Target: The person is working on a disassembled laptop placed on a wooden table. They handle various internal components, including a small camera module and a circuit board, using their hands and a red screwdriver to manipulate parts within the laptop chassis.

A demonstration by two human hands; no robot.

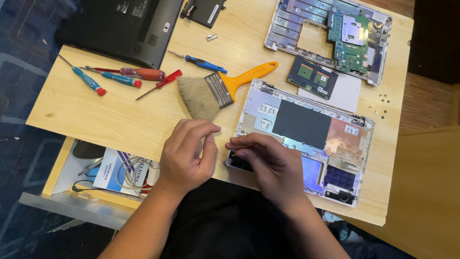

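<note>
My left hand (188,152) hovers over the wooden table's (96,115) front edge, fingers curled with thumb and forefinger pinched; whether it holds anything tiny I cannot tell. My right hand (268,163) rests on the near left corner of an opened laptop chassis (311,139), fingertips pressing a dark part there. A paintbrush (220,88) with a yellow handle lies just beyond my left hand, bristles toward me.
Several screwdrivers (120,76) lie at the left. A black laptop base (124,26) sits at the back left, a second chassis with a green board (345,36) at the back right. Small screws (381,105) are scattered at the right. An open drawer (96,177) holds cables and booklets.
</note>
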